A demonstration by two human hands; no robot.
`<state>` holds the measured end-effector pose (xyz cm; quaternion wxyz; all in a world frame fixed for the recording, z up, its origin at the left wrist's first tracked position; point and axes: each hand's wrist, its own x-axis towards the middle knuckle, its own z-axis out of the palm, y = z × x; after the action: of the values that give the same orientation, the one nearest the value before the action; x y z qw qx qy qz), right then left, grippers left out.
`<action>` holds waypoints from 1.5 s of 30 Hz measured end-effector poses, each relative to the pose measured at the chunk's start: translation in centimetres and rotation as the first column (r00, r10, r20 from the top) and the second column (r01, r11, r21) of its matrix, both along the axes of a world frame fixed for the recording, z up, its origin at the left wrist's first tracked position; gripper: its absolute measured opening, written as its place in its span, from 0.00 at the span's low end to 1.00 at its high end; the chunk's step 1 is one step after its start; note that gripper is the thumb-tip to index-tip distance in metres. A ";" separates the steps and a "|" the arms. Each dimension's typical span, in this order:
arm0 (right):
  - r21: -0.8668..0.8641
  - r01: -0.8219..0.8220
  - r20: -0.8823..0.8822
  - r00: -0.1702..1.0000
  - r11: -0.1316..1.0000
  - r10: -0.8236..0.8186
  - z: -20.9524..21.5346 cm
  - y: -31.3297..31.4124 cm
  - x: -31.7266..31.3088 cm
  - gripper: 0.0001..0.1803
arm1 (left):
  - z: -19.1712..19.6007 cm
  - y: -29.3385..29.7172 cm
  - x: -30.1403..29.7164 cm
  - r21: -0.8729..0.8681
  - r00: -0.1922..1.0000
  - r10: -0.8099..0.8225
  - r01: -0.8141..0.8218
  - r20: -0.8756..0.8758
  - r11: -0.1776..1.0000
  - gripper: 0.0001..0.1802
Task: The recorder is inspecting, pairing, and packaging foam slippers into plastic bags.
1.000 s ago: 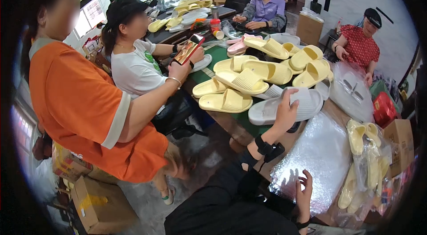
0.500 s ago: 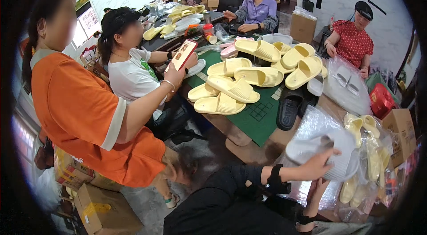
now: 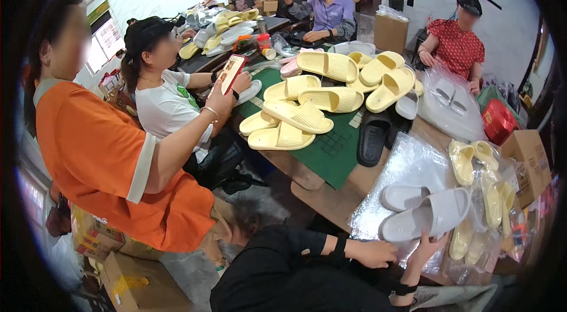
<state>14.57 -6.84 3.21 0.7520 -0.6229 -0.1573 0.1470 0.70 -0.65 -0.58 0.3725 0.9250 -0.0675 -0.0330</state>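
Observation:
Two pale grey slide slippers lie side by side on clear plastic sheeting (image 3: 407, 161) at the table's near right. My right hand (image 3: 424, 248) grips the near edge of the closer grey slipper (image 3: 416, 220), close to its ribbed strap. The other grey slipper (image 3: 404, 197) lies just beyond, its front partly hidden by the closer one. My left hand (image 3: 377, 253) is to the left of the right one, by the table edge, holding nothing, its fingers loosely bent and apart.
Yellow slippers (image 3: 298, 117) are heaped on a green mat; black slippers (image 3: 373, 138) lie beside them. Bagged yellow slippers (image 3: 493, 194) and a carton (image 3: 525, 158) stand right. A person in orange (image 3: 100, 146) holds a phone at left; other people sit around the tables.
My left hand has come off the grey slippers and drawn back left toward the table edge. The slippers now lie spread side by side. The whole view has shifted slightly.

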 end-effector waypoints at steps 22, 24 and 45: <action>-0.155 -0.024 0.057 0.998 0.988 0.033 1.5 0.9 7.6 0.33 | -0.3 0.8 0.2 0.314 0.882 0.419 -0.470 0.218 0.825 0.25; -0.172 -0.009 0.085 0.996 0.985 0.024 3.0 1.0 5.8 0.35 | -1.0 0.8 0.1 0.399 0.878 0.416 -0.478 0.237 0.783 0.24; -0.708 -0.238 0.343 0.707 0.665 0.618 4.4 3.9 -0.8 0.22 | -2.7 0.7 0.1 0.115 0.751 0.474 -0.579 0.460 0.807 0.20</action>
<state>13.77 -2.97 7.57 0.3651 -0.7874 -0.4617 0.1830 0.83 0.03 -3.27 0.2237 0.9307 0.1261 0.2605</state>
